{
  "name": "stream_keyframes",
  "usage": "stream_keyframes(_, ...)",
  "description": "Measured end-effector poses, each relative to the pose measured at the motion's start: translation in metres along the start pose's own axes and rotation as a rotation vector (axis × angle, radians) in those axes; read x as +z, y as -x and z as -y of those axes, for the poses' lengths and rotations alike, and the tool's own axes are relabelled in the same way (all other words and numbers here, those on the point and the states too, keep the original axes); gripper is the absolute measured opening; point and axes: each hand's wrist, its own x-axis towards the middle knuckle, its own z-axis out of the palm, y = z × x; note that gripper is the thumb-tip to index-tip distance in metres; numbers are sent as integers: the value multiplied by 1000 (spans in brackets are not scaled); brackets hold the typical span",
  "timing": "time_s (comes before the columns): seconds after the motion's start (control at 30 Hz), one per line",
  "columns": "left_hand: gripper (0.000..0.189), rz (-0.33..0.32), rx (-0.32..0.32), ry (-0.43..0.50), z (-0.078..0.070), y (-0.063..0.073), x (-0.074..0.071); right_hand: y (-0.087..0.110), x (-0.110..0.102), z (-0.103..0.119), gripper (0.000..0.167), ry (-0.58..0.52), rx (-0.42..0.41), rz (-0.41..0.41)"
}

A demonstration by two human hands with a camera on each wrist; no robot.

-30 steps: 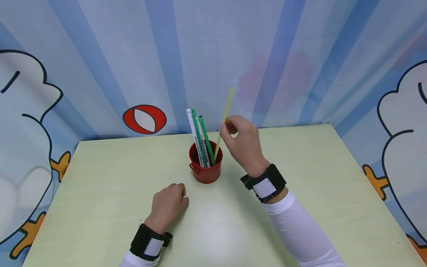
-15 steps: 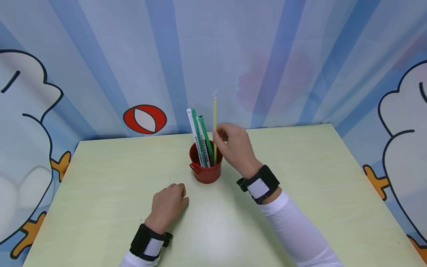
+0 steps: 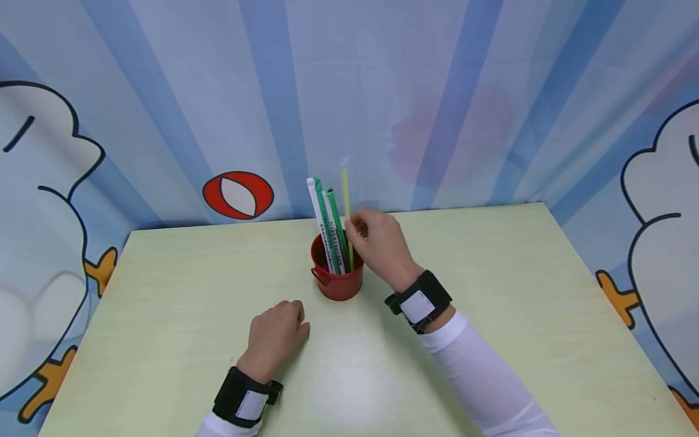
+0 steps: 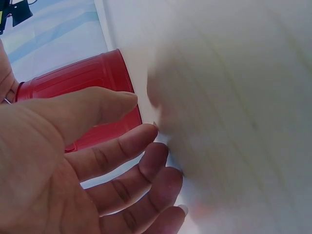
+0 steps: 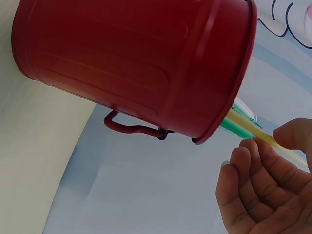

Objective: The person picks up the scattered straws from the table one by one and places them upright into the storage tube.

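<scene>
Just right of the table's middle, my right hand [image 3: 379,246] pinches a thin yellow straw [image 3: 346,191] between thumb and index finger. The straw has a clear wrapper end at its top, and its lower end is inside a small red bucket [image 3: 340,288]. Several slim green and white sticks [image 3: 330,227], some with printing, lean to the left in the same bucket. From the right wrist view, the yellow straw [image 5: 248,126] comes out over the bucket's rim. My left hand [image 3: 275,337] rests on the table in front of the bucket, fingers loosely curled around nothing.
The pale wooden table [image 3: 207,291] reaches back to a blue striped curtain [image 3: 349,91] with cartoon prints. A side handle [image 5: 131,127] sticks out from the bucket. Black straps [image 3: 420,303] circle both wrists.
My right hand has moved left and down with the yellow straw, which went from tilted right to nearly upright and sits lower in the bucket. My left hand has stayed still.
</scene>
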Motion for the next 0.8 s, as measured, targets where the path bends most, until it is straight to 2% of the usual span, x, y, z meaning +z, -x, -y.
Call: stream_keyframes(0.8, 15, 4, 3, -3, -1, 1, -3, 1, -1, -6, 21, 40, 44, -1)
